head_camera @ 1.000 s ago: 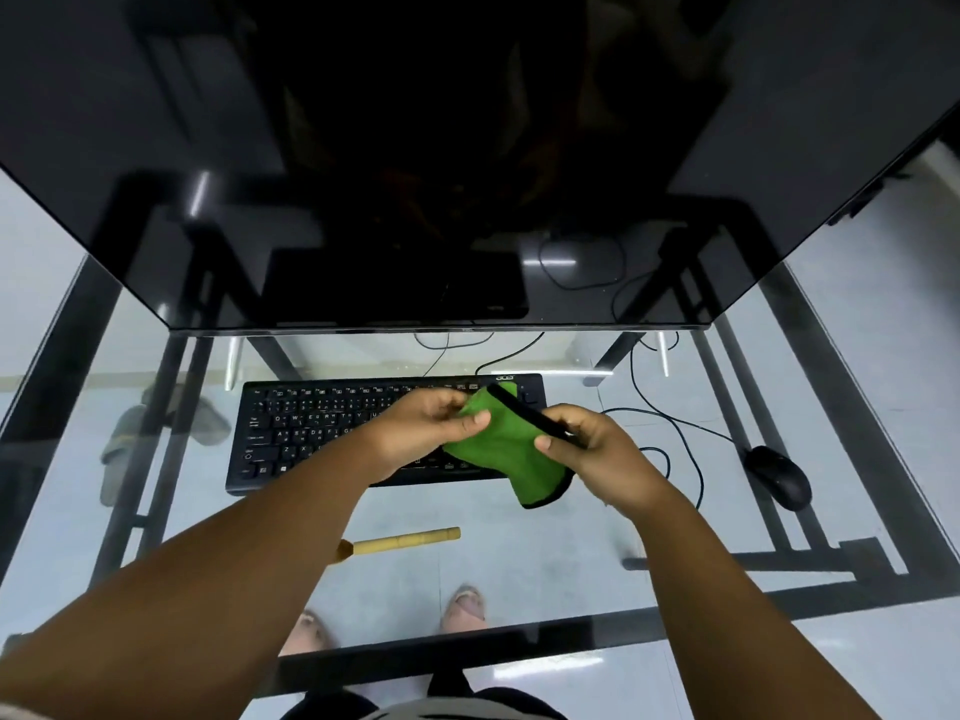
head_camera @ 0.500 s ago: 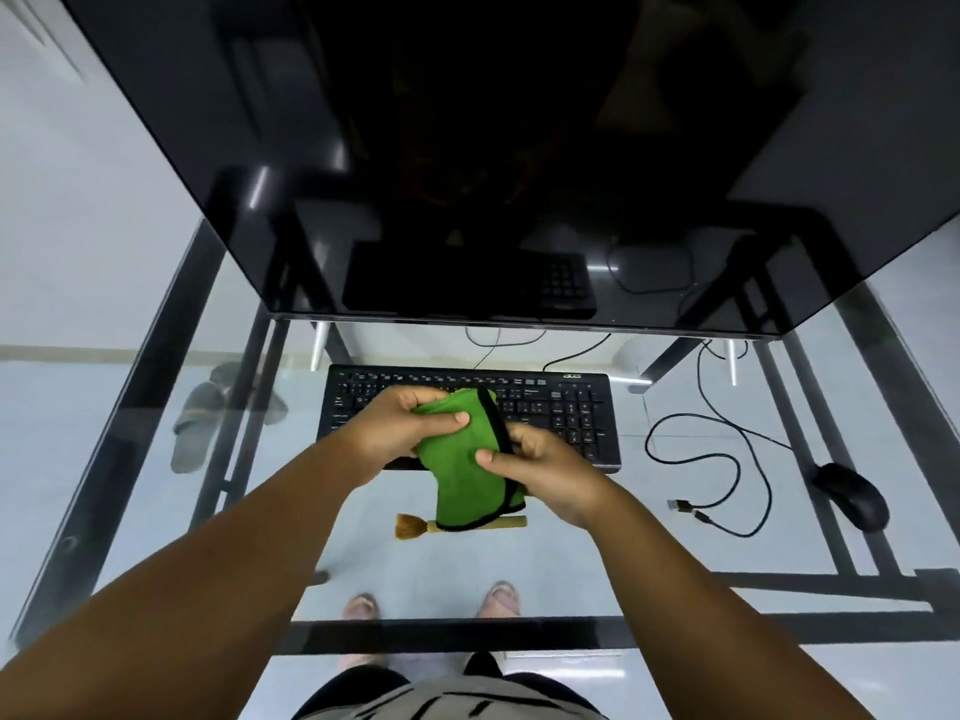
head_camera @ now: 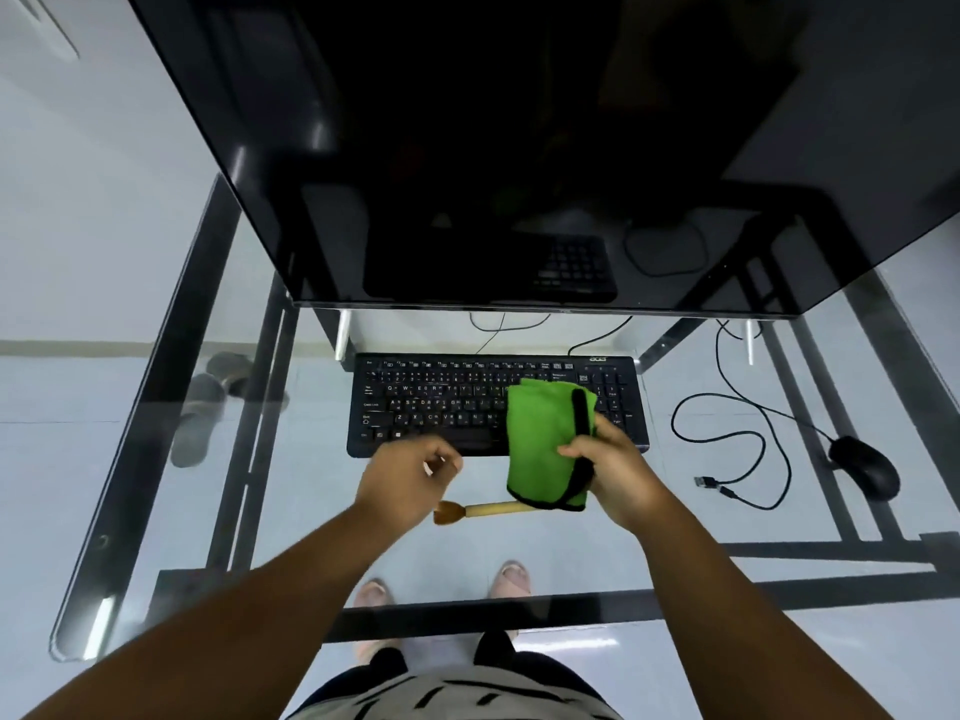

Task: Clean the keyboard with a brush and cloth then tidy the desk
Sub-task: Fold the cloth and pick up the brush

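A black keyboard (head_camera: 441,402) lies on the glass desk (head_camera: 291,511) under the monitor. My right hand (head_camera: 618,475) grips a folded green cloth (head_camera: 540,439) with black edging, held above the keyboard's right part. My left hand (head_camera: 410,478) hovers just in front of the keyboard with fingers loosely curled and nothing in it. A wooden-handled brush (head_camera: 483,510) lies on the glass between my hands, its bristles pointing left and its handle end hidden under the cloth.
A large dark monitor (head_camera: 519,148) overhangs the back of the desk. A black mouse (head_camera: 865,467) and a loose cable with a USB plug (head_camera: 727,454) lie at the right. Slippers (head_camera: 202,407) show on the floor through the glass.
My left hand has let go of the cloth and drawn back to the left. The right hand alone holds the cloth now. The view shifted left, so the keyboard appears further right.
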Demonstrator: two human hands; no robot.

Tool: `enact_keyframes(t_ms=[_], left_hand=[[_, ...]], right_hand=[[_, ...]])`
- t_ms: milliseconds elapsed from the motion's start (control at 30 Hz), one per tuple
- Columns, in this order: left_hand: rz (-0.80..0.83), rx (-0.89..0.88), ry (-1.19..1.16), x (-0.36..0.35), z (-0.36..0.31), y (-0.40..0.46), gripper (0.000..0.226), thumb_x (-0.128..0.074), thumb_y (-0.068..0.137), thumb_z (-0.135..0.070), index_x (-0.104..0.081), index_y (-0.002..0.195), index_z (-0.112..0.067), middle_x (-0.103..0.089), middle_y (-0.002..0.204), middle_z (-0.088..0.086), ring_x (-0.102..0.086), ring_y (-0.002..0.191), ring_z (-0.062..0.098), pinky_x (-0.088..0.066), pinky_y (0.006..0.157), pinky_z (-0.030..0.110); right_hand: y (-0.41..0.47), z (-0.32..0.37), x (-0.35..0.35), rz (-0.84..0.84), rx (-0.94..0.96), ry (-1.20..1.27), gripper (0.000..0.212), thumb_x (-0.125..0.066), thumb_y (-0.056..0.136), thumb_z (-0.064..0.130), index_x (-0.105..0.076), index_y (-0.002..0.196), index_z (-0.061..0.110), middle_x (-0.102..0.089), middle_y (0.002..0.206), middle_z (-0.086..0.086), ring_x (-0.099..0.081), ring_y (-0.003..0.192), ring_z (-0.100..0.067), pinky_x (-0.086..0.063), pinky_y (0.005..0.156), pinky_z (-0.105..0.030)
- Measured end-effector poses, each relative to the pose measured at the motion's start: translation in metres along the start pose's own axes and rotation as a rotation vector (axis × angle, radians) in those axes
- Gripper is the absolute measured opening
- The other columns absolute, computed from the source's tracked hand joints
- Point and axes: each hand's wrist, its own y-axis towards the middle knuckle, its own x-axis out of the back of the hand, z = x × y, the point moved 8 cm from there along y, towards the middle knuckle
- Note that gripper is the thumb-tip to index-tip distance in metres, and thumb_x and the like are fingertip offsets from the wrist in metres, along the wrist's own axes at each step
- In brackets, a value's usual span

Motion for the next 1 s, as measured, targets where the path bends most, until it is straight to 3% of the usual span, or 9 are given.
enact_keyframes(t_ms=[100, 233, 300, 367, 467, 533, 700, 867, 1000], left_hand=[[0.12, -0.133, 0.201, -0.026, -0.02, -0.014, 0.015, -0.063, 0.087, -0.039, -0.071, 0.1, -0.035, -0.062, 0.095, -0.015, -0.061, 0.076, 0.006, -0.05, 0.071, 0.026], [0.199, -0.274, 0.52, -0.062, -0.036, -0.023, 0.042, -0.046, 0.094, -0.047, -0.05, 0.135, -0.039, -0.061, 0.113, -0.008, -0.063, 0.095, 0.021, -0.048, 0.075, 0.028], [0.228, -0.299, 0.618, -0.075, -0.035, -0.027, 0.043, -0.042, 0.097, -0.043, -0.041, 0.14, -0.038, -0.064, 0.109, -0.003, -0.064, 0.092, 0.026, -0.046, 0.069, 0.029], [0.179, -0.352, 0.671, -0.076, -0.037, -0.033, 0.038, -0.05, 0.094, -0.04, -0.049, 0.133, -0.038, -0.067, 0.09, -0.003, -0.064, 0.071, 0.026, -0.038, 0.054, 0.026], [0.116, -0.472, 0.737, -0.073, -0.04, -0.035, 0.023, -0.078, 0.072, -0.038, -0.07, 0.093, -0.039, -0.056, 0.056, -0.008, -0.05, 0.038, 0.016, -0.033, 0.036, 0.019], [0.08, -0.487, 0.681, -0.068, -0.034, -0.036, 0.018, -0.079, 0.071, -0.032, -0.071, 0.086, -0.037, -0.055, 0.058, -0.009, -0.054, 0.045, 0.015, -0.039, 0.036, 0.02], [0.043, -0.459, 0.54, -0.045, -0.018, -0.038, 0.018, -0.07, 0.08, -0.024, -0.073, 0.097, -0.031, -0.069, 0.083, -0.007, -0.067, 0.069, 0.018, -0.054, 0.051, 0.026], [0.01, -0.41, 0.457, -0.032, -0.011, -0.037, 0.024, -0.053, 0.085, -0.04, -0.074, 0.094, -0.032, -0.07, 0.088, -0.011, -0.068, 0.078, 0.014, -0.053, 0.055, 0.024], [0.032, -0.369, 0.388, -0.034, -0.005, -0.035, 0.033, -0.046, 0.085, -0.047, -0.074, 0.096, -0.033, -0.07, 0.092, -0.01, -0.067, 0.084, 0.014, -0.056, 0.063, 0.028]], right_hand=[[0.001, -0.004, 0.016, -0.052, -0.014, 0.036, 0.036, -0.064, 0.069, 0.003, -0.068, 0.103, 0.012, -0.073, 0.101, -0.01, -0.064, 0.103, -0.034, -0.05, 0.092, -0.046], [0.004, -0.002, 0.033, -0.1, 0.025, 0.063, 0.026, -0.064, 0.088, 0.007, -0.066, 0.114, 0.011, -0.07, 0.116, -0.012, -0.065, 0.111, -0.03, -0.049, 0.098, -0.05], [0.006, 0.0, 0.042, -0.109, 0.048, 0.054, 0.031, -0.06, 0.091, 0.005, -0.061, 0.121, 0.01, -0.068, 0.12, -0.012, -0.064, 0.113, -0.03, -0.049, 0.098, -0.051], [0.006, 0.0, 0.049, -0.104, 0.033, 0.065, 0.035, -0.057, 0.093, 0.003, -0.057, 0.127, 0.01, -0.066, 0.124, -0.012, -0.062, 0.115, -0.03, -0.048, 0.099, -0.052], [0.005, -0.004, 0.055, -0.07, 0.0, 0.083, 0.038, -0.053, 0.095, 0.002, -0.053, 0.131, 0.012, -0.065, 0.127, -0.01, -0.061, 0.116, -0.028, -0.048, 0.099, -0.05], [0.005, -0.01, 0.053, -0.048, -0.02, 0.048, 0.038, -0.053, 0.095, 0.001, -0.054, 0.13, 0.015, -0.064, 0.127, -0.009, -0.061, 0.116, -0.027, -0.048, 0.099, -0.049], [0.002, -0.025, 0.034, 0.028, -0.066, 0.028, 0.04, -0.055, 0.094, 0.0, -0.055, 0.129, 0.018, -0.066, 0.126, -0.007, -0.062, 0.116, -0.027, -0.048, 0.1, -0.048], [-0.005, -0.044, 0.006, 0.135, -0.147, 0.012, 0.042, -0.055, 0.091, -0.005, -0.055, 0.127, 0.016, -0.069, 0.12, -0.009, -0.065, 0.111, -0.028, -0.053, 0.091, -0.044], [-0.006, -0.05, 0.002, 0.113, -0.159, -0.003, 0.04, -0.056, 0.091, -0.005, -0.057, 0.124, 0.017, -0.07, 0.117, -0.009, -0.066, 0.108, -0.028, -0.053, 0.09, -0.043]])
